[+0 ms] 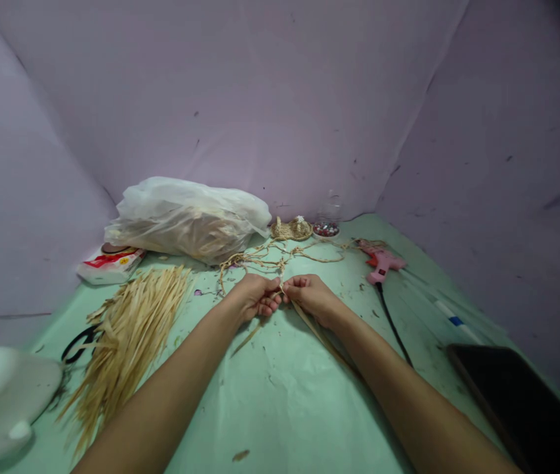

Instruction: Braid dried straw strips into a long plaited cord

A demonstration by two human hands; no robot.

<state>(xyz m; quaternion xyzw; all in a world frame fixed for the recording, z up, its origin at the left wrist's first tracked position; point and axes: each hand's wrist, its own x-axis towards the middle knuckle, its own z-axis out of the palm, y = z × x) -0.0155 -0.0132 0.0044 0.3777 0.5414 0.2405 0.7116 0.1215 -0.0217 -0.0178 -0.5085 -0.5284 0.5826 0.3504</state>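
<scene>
In the middle of the table, my left hand (256,296) and my right hand (310,297) meet with fingertips pinched on a thin plaited cord of dried straw (281,271). Loose strips hang from the pinch: a short one (249,337) below my left hand and a long straw strip (320,334) running under my right forearm. Beyond my fingers, the rest of the straw cord (324,255) lies in loose loops. A spread bundle of dry straw strips (134,336) lies left of my left forearm.
Behind stand a filled plastic bag (191,214), a woven straw piece (290,229) and a tub of beads (326,228). A pink glue gun (381,260) with a black cable lies right, near a dark tablet-like slab (522,401). Scissors (78,343) and a white ceramic object (8,395) sit left.
</scene>
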